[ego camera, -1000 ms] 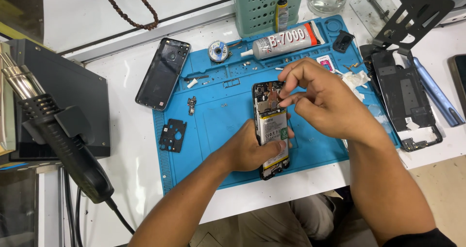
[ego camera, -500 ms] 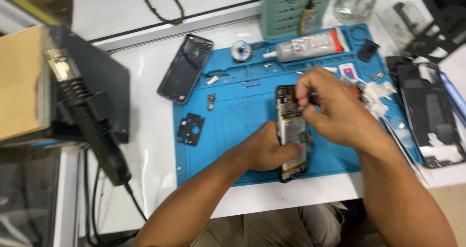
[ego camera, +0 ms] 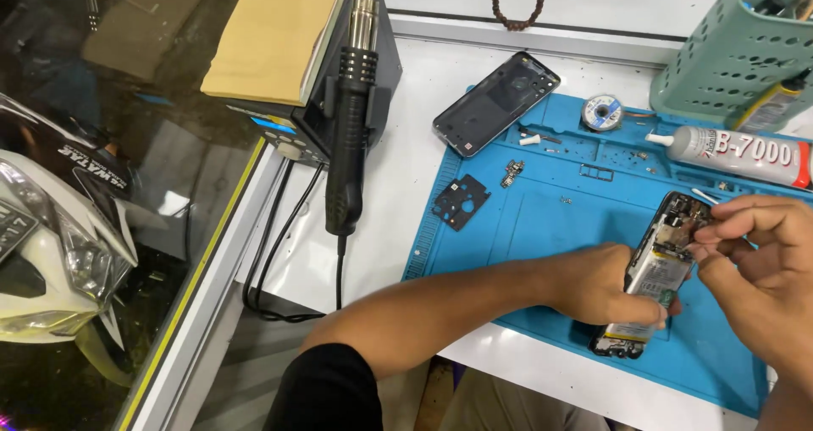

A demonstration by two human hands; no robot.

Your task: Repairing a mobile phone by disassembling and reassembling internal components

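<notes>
The opened smartphone (ego camera: 656, 274) lies back-off on the blue silicone repair mat (ego camera: 542, 219), down toward five o'clock of the bench, its pale battery and the circuit board at its top end laid bare. It looks to me like the teardown is in its fine stage: something small is being picked at on the board near the phone's upper end, and the next move seems to call for a steady pinch and a light lift, so nothing tears or skitters off among the loose screws on the mat. The left hand (ego camera: 605, 287) comes in from seven o'clock, forearm low across the mat's edge, fingers curled around the phone's lower half and clamping it in place. The right hand (ego camera: 749, 257) reaches in from three o'clock, wrist raised, thumb and forefinger closed together at the top of the board; whether they grip a part or a tiny tool I cannot tell. At eleven o'clock of the phone lies a black inner cover plate (ego camera: 460, 201), further up a detached back cover (ego camera: 495, 102), at one o'clock a glue tube (ego camera: 737, 151), and far off at ten o'clock a hot-air gun (ego camera: 349, 118).
</notes>
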